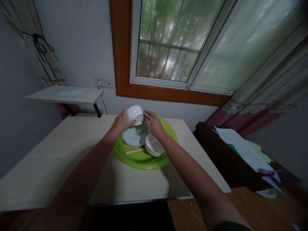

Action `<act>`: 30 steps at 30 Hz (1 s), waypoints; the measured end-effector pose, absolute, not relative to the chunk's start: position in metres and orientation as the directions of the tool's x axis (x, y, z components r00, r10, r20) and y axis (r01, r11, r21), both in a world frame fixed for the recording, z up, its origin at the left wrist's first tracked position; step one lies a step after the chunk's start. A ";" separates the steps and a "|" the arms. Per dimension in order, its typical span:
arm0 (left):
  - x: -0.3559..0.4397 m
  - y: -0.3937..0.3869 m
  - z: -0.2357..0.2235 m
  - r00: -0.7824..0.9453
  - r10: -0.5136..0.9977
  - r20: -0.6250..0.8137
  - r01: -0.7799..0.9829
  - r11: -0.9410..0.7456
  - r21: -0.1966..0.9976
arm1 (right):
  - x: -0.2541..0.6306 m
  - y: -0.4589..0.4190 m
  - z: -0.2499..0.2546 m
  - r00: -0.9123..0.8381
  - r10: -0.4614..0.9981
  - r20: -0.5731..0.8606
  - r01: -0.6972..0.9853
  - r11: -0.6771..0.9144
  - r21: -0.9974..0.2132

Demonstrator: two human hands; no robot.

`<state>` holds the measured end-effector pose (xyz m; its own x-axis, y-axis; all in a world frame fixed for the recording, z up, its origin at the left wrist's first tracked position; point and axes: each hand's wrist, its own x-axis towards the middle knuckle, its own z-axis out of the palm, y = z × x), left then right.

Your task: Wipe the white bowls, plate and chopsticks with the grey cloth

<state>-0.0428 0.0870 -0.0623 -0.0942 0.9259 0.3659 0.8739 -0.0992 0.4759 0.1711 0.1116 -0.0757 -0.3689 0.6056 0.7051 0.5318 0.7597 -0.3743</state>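
Note:
My left hand point(122, 123) grips a white bowl point(135, 112), tilted on its side above the back of a green tray point(144, 165). Close by the bowl's right side, my right hand point(153, 123) has its fingers curled together. A bit of something clear or bluish shows at its fingertips, too small to name. Below the hands, a white plate point(133, 137) lies in the tray. Stacked white bowls point(155, 146) stand to the plate's right, partly under my right wrist. Light wooden chopsticks point(134, 150) lie in front of the plate.
The tray rests on a pale wooden table point(79, 141). At the table's back left stands a small raised shelf point(64, 96) on black legs. A window point(168, 45) is behind the table. Papers point(240, 150) lie on a dark brown piece of furniture to the right.

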 end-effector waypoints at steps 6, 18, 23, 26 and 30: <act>-0.043 0.088 -0.063 -0.087 0.925 0.370 0.883 -0.101 0.459 | 0.173 0.114 -0.077 -0.364 0.618 0.697 0.547 0.747 -0.377; -0.041 0.086 -0.064 -0.051 0.943 0.330 0.890 -0.107 0.443 | 0.163 0.094 -0.066 -0.640 0.440 0.630 0.465 0.874 -0.137; -0.041 0.085 -0.062 -0.090 0.942 0.325 0.878 -0.079 0.472 | 0.162 0.096 -0.065 -0.607 0.456 0.651 0.483 0.862 -0.155; -0.041 0.084 -0.060 -0.106 0.938 0.329 0.872 -0.071 0.484 | 0.165 0.101 -0.068 -0.509 0.502 0.699 0.515 0.828 -0.221; -0.043 0.083 -0.058 -0.132 0.931 0.341 0.862 -0.062 0.503 | 0.171 0.111 -0.075 -0.387 0.609 0.692 0.568 0.749 -0.341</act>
<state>-0.0425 0.0827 -0.0579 -0.1322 0.9309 0.3405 0.8619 -0.0617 0.5034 0.1711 0.1114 -0.0752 -0.3875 0.6090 0.6921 0.5682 0.7490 -0.3409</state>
